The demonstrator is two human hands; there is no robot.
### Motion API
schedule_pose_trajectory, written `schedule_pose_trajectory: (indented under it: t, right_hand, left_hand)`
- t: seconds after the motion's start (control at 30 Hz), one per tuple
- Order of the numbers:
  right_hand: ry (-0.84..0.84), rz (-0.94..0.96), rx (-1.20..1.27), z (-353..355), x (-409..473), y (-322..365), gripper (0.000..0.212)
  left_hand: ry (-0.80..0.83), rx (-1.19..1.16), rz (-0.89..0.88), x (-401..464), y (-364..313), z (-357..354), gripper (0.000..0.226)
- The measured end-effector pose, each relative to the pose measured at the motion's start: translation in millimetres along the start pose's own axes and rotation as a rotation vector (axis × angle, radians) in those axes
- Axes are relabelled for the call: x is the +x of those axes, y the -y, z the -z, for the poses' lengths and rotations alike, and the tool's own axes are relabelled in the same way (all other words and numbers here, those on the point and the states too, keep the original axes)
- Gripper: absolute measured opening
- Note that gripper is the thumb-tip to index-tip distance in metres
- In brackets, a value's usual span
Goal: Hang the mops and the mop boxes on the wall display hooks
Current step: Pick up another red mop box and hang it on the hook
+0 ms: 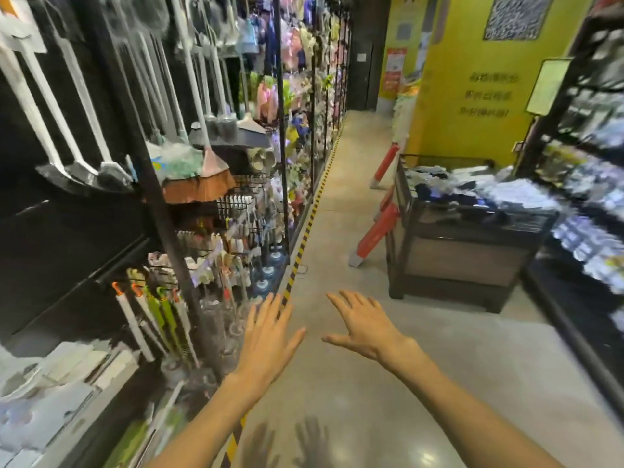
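Note:
Several white-handled mops (pixel 77 106) hang on the black wall display at the left, their grey heads low. Brooms (pixel 199 184) hang further right on the same wall. Mop boxes (pixel 50 393), white and blurred, sit low at the left bottom, with green and orange-tipped mop handles (pixel 158 319) beside them. My left hand (pixel 270 339) and my right hand (pixel 364 329) are stretched out over the aisle floor, fingers spread, holding nothing.
A black display pole (pixel 158 197) stands close at the left. A yellow-black floor stripe (pixel 304 238) runs along the display's foot. A black bin (pixel 462 251) of goods and red barrier posts (pixel 374 234) stand to the right. A dark shelf (pixel 584 197) lines the right edge.

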State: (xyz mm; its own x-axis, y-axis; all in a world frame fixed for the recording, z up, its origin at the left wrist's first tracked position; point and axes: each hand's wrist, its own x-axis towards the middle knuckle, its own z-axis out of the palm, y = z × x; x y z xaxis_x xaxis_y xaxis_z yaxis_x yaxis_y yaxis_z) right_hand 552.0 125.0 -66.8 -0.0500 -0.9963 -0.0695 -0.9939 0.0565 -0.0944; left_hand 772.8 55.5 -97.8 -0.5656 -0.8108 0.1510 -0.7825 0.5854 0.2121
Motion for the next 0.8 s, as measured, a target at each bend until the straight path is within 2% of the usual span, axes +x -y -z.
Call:
schedule_pose_trajectory:
  t: [0.23,0.53,0.8]
  right_hand:
    - [0.012,-0.103,-0.049,0,92,-94,0.093]
    - [0.047,-0.243,-0.077,19,240,-208,0.092]
    - [0.081,-0.316,-0.018,11,363,-314,0.092]
  left_hand:
    - [0.039,-0.035,-0.124,155,-17,-54,0.098]
    - [0.086,-0.145,-0.213,367,-20,-94,0.088]
    - [0.131,-0.143,-0.277,527,-33,-136,0.084]
